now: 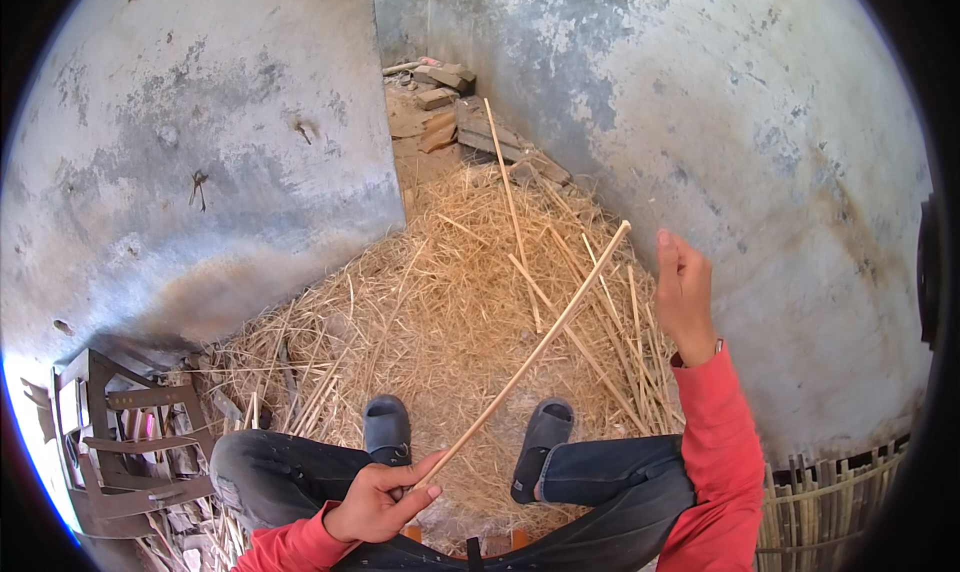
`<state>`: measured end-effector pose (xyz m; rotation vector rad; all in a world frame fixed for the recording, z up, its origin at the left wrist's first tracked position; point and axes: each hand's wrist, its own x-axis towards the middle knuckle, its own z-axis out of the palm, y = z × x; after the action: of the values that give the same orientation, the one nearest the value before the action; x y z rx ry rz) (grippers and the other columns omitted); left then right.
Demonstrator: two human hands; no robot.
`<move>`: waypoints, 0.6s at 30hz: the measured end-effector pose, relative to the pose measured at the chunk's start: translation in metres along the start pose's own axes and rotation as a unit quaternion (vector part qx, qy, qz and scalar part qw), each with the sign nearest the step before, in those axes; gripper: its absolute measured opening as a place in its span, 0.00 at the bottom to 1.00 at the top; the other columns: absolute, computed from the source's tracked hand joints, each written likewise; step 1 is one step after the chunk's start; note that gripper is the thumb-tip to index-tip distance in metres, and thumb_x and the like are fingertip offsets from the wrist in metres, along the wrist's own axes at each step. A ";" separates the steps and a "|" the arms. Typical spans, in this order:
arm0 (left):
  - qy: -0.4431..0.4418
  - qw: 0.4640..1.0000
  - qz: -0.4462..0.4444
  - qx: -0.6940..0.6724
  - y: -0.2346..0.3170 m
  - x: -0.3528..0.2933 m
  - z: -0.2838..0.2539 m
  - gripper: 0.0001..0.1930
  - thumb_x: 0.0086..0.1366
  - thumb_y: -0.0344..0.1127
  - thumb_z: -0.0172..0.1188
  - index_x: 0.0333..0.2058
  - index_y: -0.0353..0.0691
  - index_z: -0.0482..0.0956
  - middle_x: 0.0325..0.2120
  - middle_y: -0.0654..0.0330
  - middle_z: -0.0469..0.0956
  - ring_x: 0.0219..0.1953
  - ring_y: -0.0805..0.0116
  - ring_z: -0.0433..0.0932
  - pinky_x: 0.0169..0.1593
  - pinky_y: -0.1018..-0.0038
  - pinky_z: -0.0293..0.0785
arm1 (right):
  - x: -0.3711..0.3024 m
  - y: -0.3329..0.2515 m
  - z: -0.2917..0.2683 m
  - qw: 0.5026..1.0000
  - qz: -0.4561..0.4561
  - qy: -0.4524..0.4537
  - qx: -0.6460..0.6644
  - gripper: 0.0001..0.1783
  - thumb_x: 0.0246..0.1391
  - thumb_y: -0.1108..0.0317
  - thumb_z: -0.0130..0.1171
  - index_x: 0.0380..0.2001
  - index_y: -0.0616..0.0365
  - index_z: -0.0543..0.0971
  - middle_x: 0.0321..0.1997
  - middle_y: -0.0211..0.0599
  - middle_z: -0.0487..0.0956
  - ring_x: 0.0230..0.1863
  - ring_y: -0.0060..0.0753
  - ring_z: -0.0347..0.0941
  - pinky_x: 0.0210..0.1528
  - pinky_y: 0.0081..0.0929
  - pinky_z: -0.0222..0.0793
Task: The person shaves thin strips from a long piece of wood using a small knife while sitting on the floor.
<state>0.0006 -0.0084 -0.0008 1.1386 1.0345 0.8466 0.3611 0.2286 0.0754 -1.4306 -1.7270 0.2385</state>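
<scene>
A long, thin bamboo stick (530,360) slants up and to the right across my lap. My left hand (385,500) grips its lower end between thumb and fingers. The stick's upper end is in the air, just left of my right hand (686,294). That hand is raised clear of the stick, with its fingers curled in and one digit pointing up. Whatever it may hold is hidden. Both arms wear red sleeves. Pale shavings (440,302) cover the ground in front of my feet, with several loose sticks (508,202) lying over them.
Worn grey walls (740,172) close in on both sides. Bricks and rubble (440,82) lie in the far gap. A dark wooden frame, perhaps a tipped chair (140,442), stands at lower left. A slatted bamboo fence or basket (830,507) is at lower right. My slippers (387,427) rest between.
</scene>
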 end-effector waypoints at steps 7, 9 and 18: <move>0.017 1.000 -0.012 -0.003 0.002 0.001 0.002 0.24 0.71 0.25 0.62 0.64 0.30 0.73 0.19 0.74 0.68 0.23 0.87 0.62 0.26 0.83 0.60 | -0.016 -0.040 0.006 0.995 -0.042 -0.090 0.018 0.24 0.71 0.56 0.54 0.26 0.66 0.75 0.15 0.35 0.61 0.20 0.23 0.56 0.23 0.33 0.54; 0.026 0.999 -0.013 -0.022 0.000 0.001 0.003 0.24 0.70 0.26 0.63 0.64 0.30 0.73 0.20 0.74 0.69 0.24 0.87 0.62 0.27 0.84 0.60 | -0.016 -0.038 0.008 0.995 -0.025 -0.087 0.047 0.24 0.72 0.56 0.54 0.26 0.66 0.75 0.15 0.36 0.61 0.20 0.25 0.55 0.23 0.33 0.55; 0.033 0.994 0.059 0.086 -0.009 0.005 0.004 0.24 0.68 0.26 0.65 0.62 0.28 0.75 0.17 0.71 0.69 0.22 0.87 0.62 0.26 0.83 0.60 | -0.011 -0.019 0.011 0.998 0.009 -0.060 0.006 0.21 0.72 0.58 0.52 0.31 0.67 0.78 0.16 0.47 0.66 0.18 0.35 0.58 0.23 0.35 0.58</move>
<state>0.0058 -0.0064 -0.0101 1.3357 1.1195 0.9066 0.3394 0.2171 0.0748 -1.4482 -1.8074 0.3514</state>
